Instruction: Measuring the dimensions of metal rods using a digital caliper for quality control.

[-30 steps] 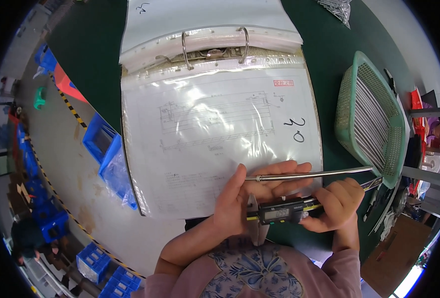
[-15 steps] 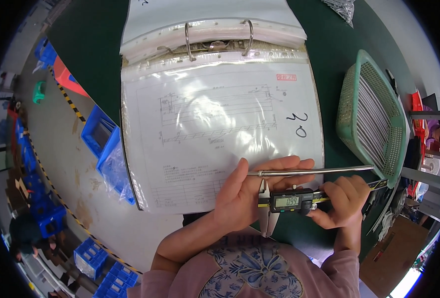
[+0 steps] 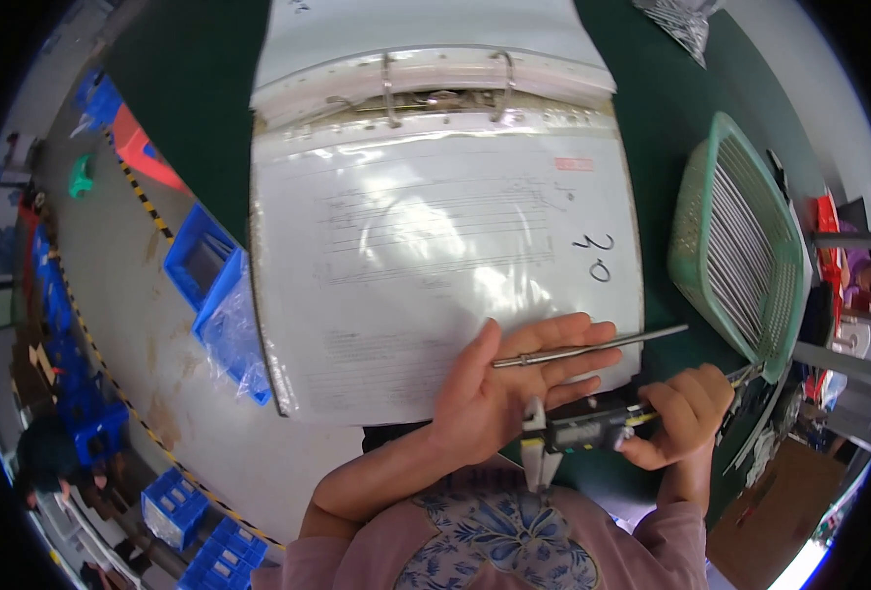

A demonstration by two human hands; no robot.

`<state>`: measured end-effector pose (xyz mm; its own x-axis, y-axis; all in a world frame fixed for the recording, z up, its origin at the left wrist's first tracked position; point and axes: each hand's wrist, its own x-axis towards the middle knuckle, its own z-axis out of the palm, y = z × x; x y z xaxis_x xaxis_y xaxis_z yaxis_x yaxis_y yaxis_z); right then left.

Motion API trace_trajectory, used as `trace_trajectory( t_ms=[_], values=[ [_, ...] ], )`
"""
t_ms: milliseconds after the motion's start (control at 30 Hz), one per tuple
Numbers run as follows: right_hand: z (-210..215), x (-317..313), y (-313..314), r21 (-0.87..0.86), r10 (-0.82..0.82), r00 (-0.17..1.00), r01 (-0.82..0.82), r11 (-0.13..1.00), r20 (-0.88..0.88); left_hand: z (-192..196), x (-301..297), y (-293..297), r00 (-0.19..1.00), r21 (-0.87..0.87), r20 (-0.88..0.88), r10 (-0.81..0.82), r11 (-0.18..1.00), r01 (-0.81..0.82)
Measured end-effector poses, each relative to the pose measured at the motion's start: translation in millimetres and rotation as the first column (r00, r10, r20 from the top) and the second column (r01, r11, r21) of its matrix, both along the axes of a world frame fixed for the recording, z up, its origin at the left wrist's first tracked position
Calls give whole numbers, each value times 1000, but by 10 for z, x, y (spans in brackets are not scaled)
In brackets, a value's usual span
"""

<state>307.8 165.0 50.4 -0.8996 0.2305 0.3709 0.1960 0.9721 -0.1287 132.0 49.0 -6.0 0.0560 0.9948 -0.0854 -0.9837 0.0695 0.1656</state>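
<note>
While both hands work close to the body: the thin metal rod lies across the left hand, just far of the caliper.
Rod axis: nearly left to right, its right end rising slightly and jutting out over the binder page.
Left hand: fingers spread under the rod, thumb up — supporting it and steadying the caliper's jaws.
Right hand: closed on the digital caliper.
Nearer hand: left — already touching the rod.
Right of desk: green basket.
</note>
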Motion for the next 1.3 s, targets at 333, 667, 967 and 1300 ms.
trace_trajectory(
  t_ms=[333,667,967,1300],
  values=[
    [-33,207,-84,1,-162,985,162,987,-67,-98,159,-17,946,37,-323,37,999,-26],
    [-1,84,-152,-37,-88,994,86,996,-69,203,-184,-212,980,-64,-197,-42,998,30],
    [54,-205,-98,34,17,1000,-17,999,-19,327,-211,-240,965,-116,-261,24,992,-56],
    [82,-247,-122,42,8,1000,-7,999,-3,340,-182,-228,969,-114,-246,-3,993,-26]
  ],
)
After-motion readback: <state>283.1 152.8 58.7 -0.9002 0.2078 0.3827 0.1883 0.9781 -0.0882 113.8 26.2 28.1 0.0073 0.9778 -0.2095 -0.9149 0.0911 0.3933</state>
